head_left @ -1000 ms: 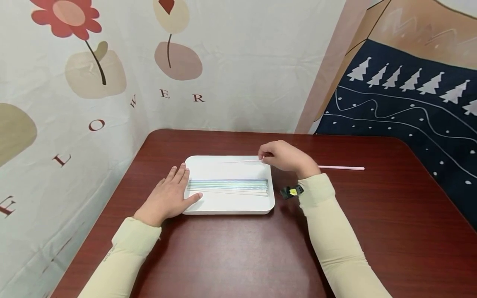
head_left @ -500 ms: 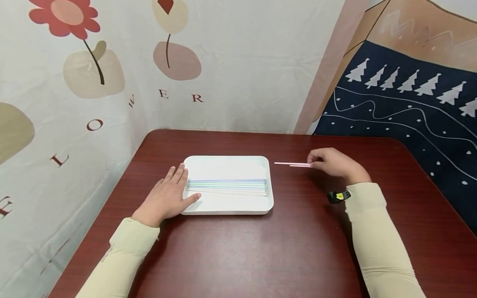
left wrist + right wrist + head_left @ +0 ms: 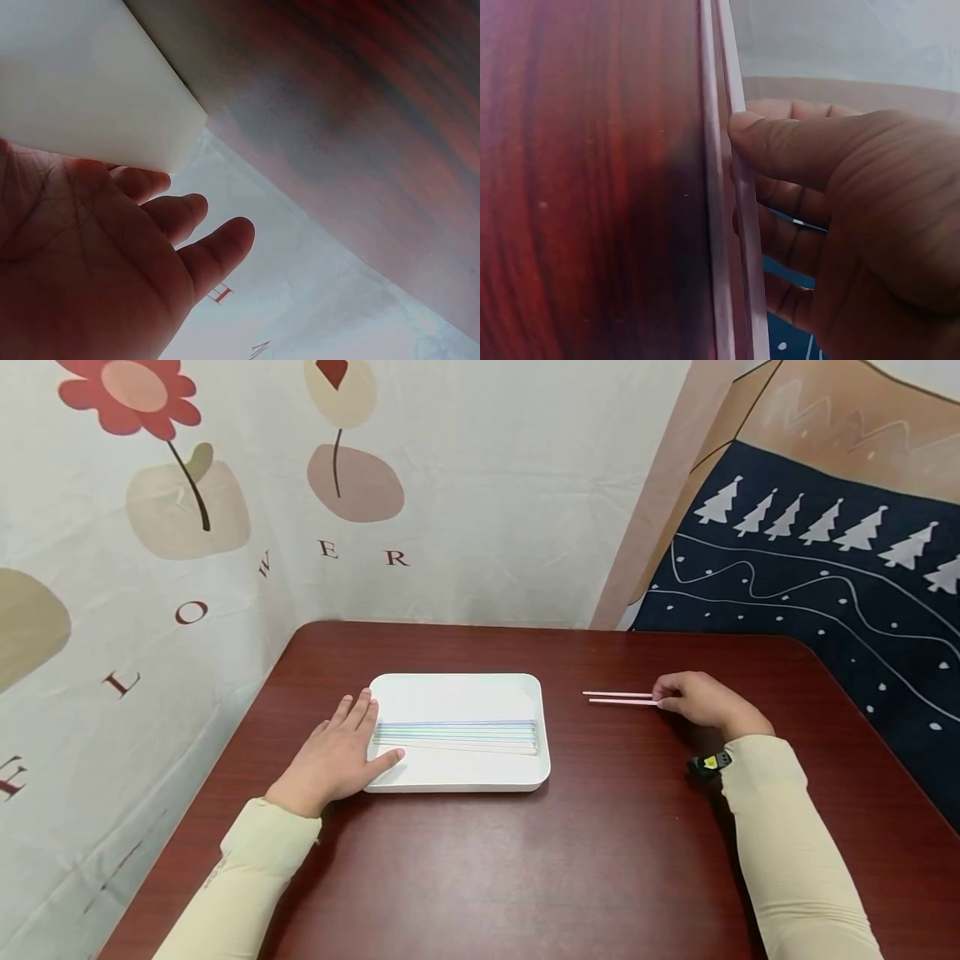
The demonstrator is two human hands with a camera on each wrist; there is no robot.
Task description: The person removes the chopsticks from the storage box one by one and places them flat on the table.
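In the head view, my right hand (image 3: 708, 703) is over the right part of the table, its thumb and fingers pinching a pink chopstick (image 3: 617, 693). Beside it, on the near side, lies a second pink chopstick (image 3: 621, 701), almost parallel; my hand hides the right ends of both. The right wrist view shows my thumb against the held chopstick (image 3: 751, 217), with the other chopstick (image 3: 716, 195) close alongside. My left hand (image 3: 341, 756) rests at the left edge of a white tray (image 3: 457, 789), fingers straight, thumb over the rim. Several pastel chopsticks (image 3: 457, 735) lie side by side in the tray.
The tray stands on a dark red-brown wooden table (image 3: 465, 877) with rounded far corners. Behind it hangs a pale curtain (image 3: 510, 485) with printed flowers and letters. A dark blue printed cloth (image 3: 825, 585) hangs at the right.
My right hand has moved from above the tray's far right corner to the right, carrying a pink chopstick to beside the one on the table. My left hand has stayed in place.
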